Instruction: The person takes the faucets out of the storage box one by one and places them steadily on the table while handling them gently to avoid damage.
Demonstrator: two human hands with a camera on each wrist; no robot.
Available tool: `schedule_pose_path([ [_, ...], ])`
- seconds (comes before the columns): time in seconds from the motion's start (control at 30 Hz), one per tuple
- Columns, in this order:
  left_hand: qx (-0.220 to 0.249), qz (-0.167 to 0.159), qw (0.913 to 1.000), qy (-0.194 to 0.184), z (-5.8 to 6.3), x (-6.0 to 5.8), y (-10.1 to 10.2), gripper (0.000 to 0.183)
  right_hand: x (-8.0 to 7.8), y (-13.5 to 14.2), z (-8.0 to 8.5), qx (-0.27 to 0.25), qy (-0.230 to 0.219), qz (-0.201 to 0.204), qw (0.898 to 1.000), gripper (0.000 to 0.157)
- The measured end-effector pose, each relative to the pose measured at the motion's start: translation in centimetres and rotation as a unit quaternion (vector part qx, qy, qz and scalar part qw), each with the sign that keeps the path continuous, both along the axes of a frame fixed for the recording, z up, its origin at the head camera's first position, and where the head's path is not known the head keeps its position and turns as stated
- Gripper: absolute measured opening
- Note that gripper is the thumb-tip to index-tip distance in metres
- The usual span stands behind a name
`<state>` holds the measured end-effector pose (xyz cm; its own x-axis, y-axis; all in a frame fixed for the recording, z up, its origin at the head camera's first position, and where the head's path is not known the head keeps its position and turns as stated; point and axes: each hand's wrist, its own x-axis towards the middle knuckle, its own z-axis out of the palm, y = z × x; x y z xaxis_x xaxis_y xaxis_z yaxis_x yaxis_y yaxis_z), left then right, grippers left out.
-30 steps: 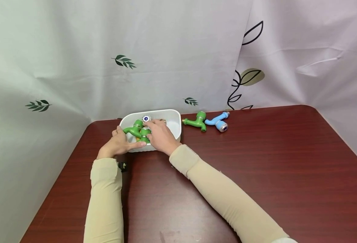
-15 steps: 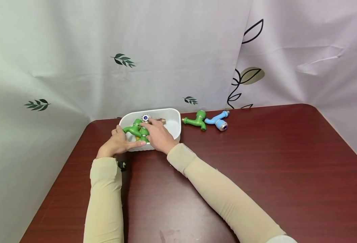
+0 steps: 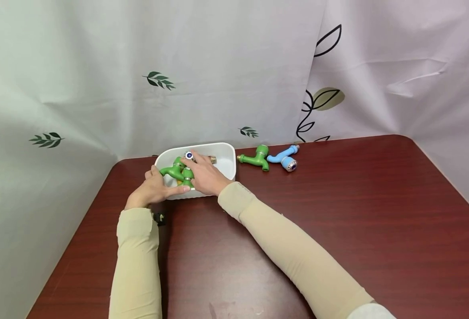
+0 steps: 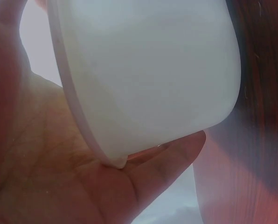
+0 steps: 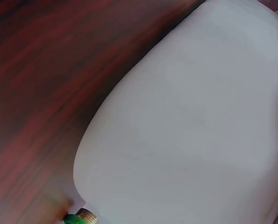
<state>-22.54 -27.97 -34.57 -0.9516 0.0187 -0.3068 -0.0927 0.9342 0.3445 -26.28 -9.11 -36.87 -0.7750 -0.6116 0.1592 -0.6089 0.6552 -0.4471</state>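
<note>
Comparing with the frame a second ago, I see little change: the right hand (image 3: 205,176) has crept slightly further over the white tub (image 3: 226,156), its fingers now nearer the silver-capped knob (image 3: 188,155) at the far rim; the left hand (image 3: 153,189) keeps its place.

Left hand: it holds the near-left wall of the tub, thumb along the front, palm flat against the plastic in the left wrist view (image 4: 143,74). Fingers lie fairly straight, none curled round it.

Right hand: it rests on the green taps (image 3: 177,169) inside the tub, fingers bent over them. I cannot tell whether it actually grips one; the right wrist view shows only the tub's outer wall (image 5: 190,126) and a brass thread end (image 5: 86,216).

Count, head view: one tub on the red-brown table (image 3: 338,212), near its far-left corner. At least two green taps in the tub. Outside it, just right, one green tap (image 3: 255,159) and one blue tap (image 3: 283,158), touching or nearly so. Two hands, two beige sleeves (image 3: 290,248).
</note>
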Motion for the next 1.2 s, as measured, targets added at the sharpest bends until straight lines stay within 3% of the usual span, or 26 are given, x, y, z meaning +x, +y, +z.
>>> schedule_pose_path([
  [0.27, -0.002, 0.003, 1.0, -0.005, 0.08, 0.09, 0.02, 0.145, 0.11, 0.04, -0.05, -0.001, 0.007, 0.005, 1.0, 0.065],
  [0.53, 0.002, 0.002, 1.0, -0.004, 0.1, 0.07, 0.0, 0.145, 0.15, -0.07, -0.34, 0.007, 0.05, 0.017, 0.999, 0.05],
  [0.9, 0.002, 0.0, 1.0, 0.0, 0.2, -0.03, 0.09, 0.145, 0.06, -0.1, -0.38, 0.008, 0.042, 0.041, 0.998, 0.046],
  [1.2, 0.003, -0.001, 1.0, -0.006, 0.32, 0.08, 0.14, 0.145, 0.59, 0.05, 0.17, 0.033, 0.072, 0.028, 0.996, 0.04],
])
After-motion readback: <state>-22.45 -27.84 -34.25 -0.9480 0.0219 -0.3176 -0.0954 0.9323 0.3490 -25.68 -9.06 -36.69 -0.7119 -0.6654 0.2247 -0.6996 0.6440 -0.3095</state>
